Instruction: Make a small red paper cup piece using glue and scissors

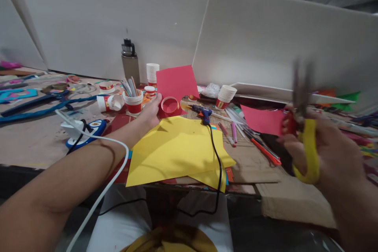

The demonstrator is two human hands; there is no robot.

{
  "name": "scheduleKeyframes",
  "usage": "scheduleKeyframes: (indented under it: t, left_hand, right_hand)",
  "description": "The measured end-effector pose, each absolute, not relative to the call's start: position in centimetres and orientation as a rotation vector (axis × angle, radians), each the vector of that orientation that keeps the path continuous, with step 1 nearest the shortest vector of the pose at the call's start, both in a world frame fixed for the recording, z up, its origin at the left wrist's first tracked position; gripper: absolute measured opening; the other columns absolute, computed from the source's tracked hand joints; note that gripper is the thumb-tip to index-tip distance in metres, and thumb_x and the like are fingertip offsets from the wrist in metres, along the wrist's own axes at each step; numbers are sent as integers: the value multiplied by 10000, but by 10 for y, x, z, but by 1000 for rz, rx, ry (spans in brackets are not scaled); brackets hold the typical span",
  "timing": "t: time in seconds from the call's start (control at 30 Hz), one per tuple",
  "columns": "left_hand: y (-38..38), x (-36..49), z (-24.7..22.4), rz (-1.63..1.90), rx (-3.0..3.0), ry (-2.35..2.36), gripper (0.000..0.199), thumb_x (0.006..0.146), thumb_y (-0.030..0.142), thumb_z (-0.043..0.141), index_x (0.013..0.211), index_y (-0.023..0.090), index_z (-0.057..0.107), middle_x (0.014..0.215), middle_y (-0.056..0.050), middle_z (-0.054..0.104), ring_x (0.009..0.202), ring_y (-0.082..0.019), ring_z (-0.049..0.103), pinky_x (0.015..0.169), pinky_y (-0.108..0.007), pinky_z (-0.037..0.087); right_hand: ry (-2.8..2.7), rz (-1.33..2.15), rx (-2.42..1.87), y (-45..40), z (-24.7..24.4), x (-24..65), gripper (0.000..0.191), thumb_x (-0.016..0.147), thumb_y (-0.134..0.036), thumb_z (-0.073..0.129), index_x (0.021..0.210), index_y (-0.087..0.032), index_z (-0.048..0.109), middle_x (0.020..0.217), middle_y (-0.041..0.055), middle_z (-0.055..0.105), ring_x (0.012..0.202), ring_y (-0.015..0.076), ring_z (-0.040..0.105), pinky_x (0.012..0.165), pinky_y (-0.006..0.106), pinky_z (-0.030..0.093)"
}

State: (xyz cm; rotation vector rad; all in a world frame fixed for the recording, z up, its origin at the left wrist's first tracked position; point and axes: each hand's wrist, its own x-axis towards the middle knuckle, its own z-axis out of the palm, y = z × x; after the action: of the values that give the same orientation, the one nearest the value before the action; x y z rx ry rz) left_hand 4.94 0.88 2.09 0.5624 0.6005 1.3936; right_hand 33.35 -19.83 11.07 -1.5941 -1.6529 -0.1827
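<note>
My left hand (152, 111) is closed at the left edge of a sheet of red paper (177, 80), which stands tilted up. A round red piece with a pale rim (170, 105), like a paper cup seen end on, lies against the paper's lower part. Over on the right, my right hand (321, 141) grips scissors (309, 153) with red and yellow handles. Their blades point up and are smeared by motion. Sheets of yellow paper (174, 149) lie at the table's front, below my left hand. A blue hot glue gun (204, 114) rests just behind them.
A cup of pencils (132, 102), a tipped paper cup (110, 103) and a bottle (130, 61) stand left of centre. Stacked cups (226, 96) are at the back. The glue gun's black cord (217, 157) hangs over the front edge. A white cable (118, 173) crosses my left forearm.
</note>
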Motion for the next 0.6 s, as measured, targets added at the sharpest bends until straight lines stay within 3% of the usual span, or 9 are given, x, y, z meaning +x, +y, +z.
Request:
scheduleKeyframes:
  t: [0.07, 0.2, 0.33, 0.47, 0.6]
  left_hand:
    - [7, 50, 20, 1390, 563, 601, 114, 902, 244, 543, 937, 162, 614, 819, -35, 702, 791, -147, 689, 854, -356, 556]
    - [6, 50, 23, 1426, 560, 599, 96, 898, 233, 552, 914, 164, 617, 799, -23, 698, 782, -137, 684, 849, -337, 556]
    - [9, 48, 27, 1477, 533, 630, 103, 892, 257, 570, 896, 165, 615, 766, -15, 694, 750, -130, 684, 843, -319, 556]
    - [12, 45, 28, 1475, 508, 599, 133, 915, 265, 532, 902, 161, 615, 786, -18, 705, 716, -122, 684, 836, -310, 560]
    - [12, 44, 30, 1486, 488, 597, 160, 922, 282, 520, 970, 169, 623, 833, -29, 718, 743, -124, 687, 851, -308, 556]
  right_hand:
    - [-1617, -10, -1391, -185, 110, 308, 297, 825, -330, 539, 1121, -326, 568, 855, 53, 584, 674, 199, 573, 613, 362, 498]
    - [-1732, 360, -1216, -140, 90, 271, 400, 861, -317, 502, 1246, -213, 523, 809, 37, 627, 661, 170, 592, 582, 324, 501]
    - [-1921, 356, -1261, -102, 69, 253, 408, 852, -235, 494, 1260, -209, 501, 891, 39, 636, 700, 154, 583, 625, 291, 476]
    - [-1965, 251, -1360, -95, 61, 253, 269, 826, -208, 483, 1075, -178, 581, 851, 42, 613, 723, 164, 561, 620, 275, 434]
    - [-2025, 294, -1475, -101, 56, 261, 160, 838, -323, 511, 841, -176, 575, 729, 14, 563, 650, 148, 513, 569, 258, 384]
